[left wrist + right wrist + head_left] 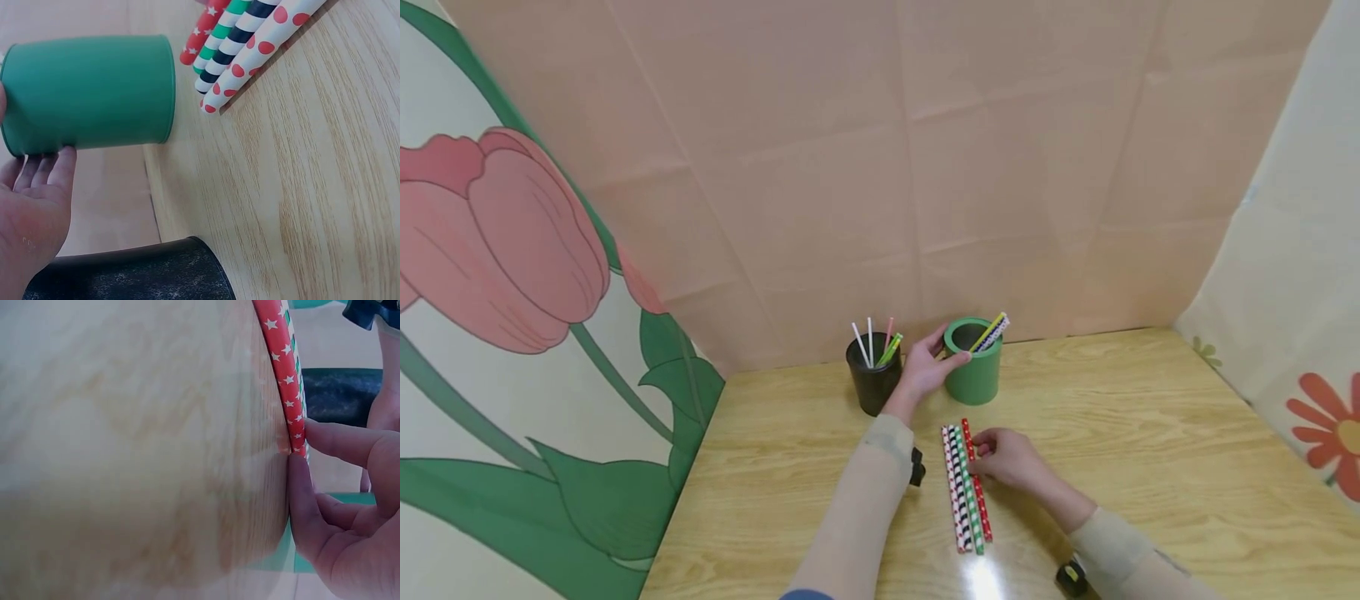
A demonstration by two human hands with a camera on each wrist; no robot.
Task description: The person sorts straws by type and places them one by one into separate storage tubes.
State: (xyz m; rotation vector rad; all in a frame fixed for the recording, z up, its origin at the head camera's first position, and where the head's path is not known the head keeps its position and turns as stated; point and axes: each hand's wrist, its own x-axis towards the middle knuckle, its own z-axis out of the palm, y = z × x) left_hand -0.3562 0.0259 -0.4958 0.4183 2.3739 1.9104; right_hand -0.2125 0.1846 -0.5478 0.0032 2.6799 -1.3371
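My left hand (927,367) grips the green cup (973,380) near its rim, thumb on the near side and fingers round the other, as the left wrist view also shows. A yellow straw and a patterned straw (993,331) lean inside that cup. With thumb and index finger my right hand (1011,458) pinches the red paper straw with white stars (284,369). Beside it on the table lie a green-striped straw (222,33), a black-striped straw (237,47) and a white straw with red dots (265,47), side by side.
Left of the green cup stands a black cup (872,390) holding several thin straws (871,343), close to my left wrist. The wooden table (1142,433) ends at a pink cloth backdrop (1000,167), with flower-printed panels at both sides.
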